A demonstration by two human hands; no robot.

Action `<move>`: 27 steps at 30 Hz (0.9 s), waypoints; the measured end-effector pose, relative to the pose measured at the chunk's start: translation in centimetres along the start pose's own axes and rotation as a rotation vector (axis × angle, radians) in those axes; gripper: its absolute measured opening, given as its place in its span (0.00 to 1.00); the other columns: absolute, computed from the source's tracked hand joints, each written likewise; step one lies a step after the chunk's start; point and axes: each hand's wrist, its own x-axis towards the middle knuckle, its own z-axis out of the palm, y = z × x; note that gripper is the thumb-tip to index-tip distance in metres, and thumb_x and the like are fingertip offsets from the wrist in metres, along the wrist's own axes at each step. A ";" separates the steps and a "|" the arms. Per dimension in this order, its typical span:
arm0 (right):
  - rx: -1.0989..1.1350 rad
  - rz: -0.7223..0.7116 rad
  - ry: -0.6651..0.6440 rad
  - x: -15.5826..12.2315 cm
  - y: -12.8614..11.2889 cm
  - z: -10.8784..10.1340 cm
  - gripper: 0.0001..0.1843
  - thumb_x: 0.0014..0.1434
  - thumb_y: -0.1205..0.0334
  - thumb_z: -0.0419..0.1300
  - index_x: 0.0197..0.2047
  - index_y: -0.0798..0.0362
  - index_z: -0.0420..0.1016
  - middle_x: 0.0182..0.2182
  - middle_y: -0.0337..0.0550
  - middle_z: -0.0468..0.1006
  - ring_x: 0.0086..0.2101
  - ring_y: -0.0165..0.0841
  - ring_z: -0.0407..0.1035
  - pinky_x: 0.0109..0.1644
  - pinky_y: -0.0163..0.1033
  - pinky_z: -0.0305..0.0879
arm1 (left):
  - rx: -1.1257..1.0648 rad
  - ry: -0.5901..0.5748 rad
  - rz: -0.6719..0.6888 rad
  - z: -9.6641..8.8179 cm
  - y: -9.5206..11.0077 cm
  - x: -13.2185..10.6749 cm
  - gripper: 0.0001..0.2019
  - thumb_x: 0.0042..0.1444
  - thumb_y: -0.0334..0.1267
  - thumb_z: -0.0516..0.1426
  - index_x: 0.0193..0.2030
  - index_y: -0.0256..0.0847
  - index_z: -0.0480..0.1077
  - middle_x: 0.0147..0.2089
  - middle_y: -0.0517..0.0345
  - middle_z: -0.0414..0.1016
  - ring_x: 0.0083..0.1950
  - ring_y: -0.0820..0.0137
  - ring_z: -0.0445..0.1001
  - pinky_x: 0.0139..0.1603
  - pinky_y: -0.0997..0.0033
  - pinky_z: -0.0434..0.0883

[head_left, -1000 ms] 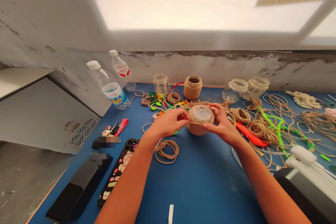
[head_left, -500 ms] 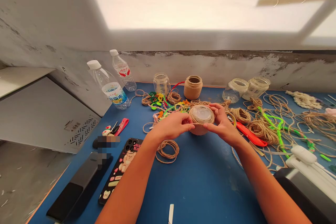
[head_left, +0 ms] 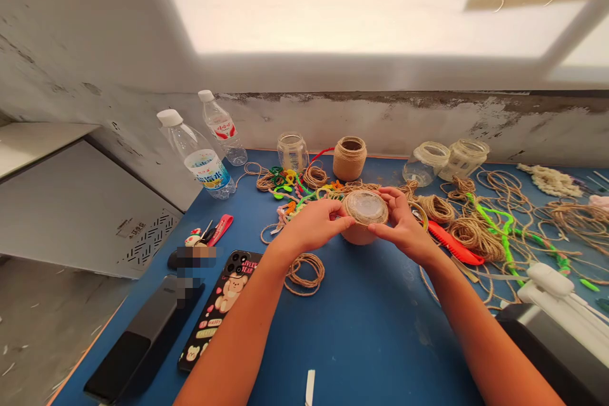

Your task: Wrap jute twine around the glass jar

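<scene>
A scuffed, peeling wall (head_left: 380,120) runs behind a blue surface (head_left: 380,342) crowded with craft materials. Near the middle of it, straight ahead of the forearms, a twine-wrapped jar (head_left: 360,235) sits between the two hands. Its long axis runs roughly upright, tipped so that its clear round end (head_left: 366,207) faces up toward the camera. The left hand (head_left: 314,225) comes in from the lower left, its fingertips (head_left: 349,221) against the jar's left side near the top. The right hand (head_left: 402,228) comes in from the lower right, its fingers (head_left: 387,193) curled over the upper right edge. Both hands are closed narrowly on the jar, and the right covers more of its rim (the left reaches it mostly with its fingertips).

A coil of jute twine (head_left: 304,274) lies near the left wrist, just beside a phone in a bear-print case (head_left: 223,298). To the right are a loose twine bundle (head_left: 476,236), a red-orange plastic tool (head_left: 454,252) and bright green pipe cleaners (head_left: 499,228). Beyond the hands stand a second twine-wrapped jar (head_left: 349,158) and a bare glass jar (head_left: 292,152).
</scene>
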 end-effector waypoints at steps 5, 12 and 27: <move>-0.015 0.011 0.009 0.0 0.0 0.0 0.38 0.49 0.54 0.71 0.57 0.41 0.55 0.56 0.47 0.67 0.59 0.45 0.65 0.64 0.54 0.58 | 0.001 0.037 0.031 0.4 -0.1 0.2 0.13 0.58 0.46 0.57 0.28 0.40 0.69 0.33 0.61 0.73 0.34 0.69 0.69 0.33 0.71 0.63; -0.056 0.015 0.017 -0.1 -0.4 0.2 0.37 0.51 0.56 0.70 0.58 0.42 0.54 0.57 0.47 0.67 0.59 0.44 0.64 0.65 0.54 0.56 | -0.002 0.070 0.121 0.5 -0.8 0.3 0.10 0.59 0.46 0.58 0.33 0.42 0.72 0.41 0.59 0.71 0.43 0.66 0.71 0.43 0.69 0.66; -0.177 0.048 0.094 -0.3 -1.3 1.5 0.39 0.49 0.50 0.71 0.58 0.43 0.55 0.56 0.48 0.66 0.56 0.46 0.66 0.63 0.55 0.59 | 0.035 0.035 0.116 0.0 -0.8 0.2 0.09 0.59 0.44 0.58 0.34 0.41 0.73 0.39 0.57 0.73 0.41 0.66 0.72 0.42 0.69 0.68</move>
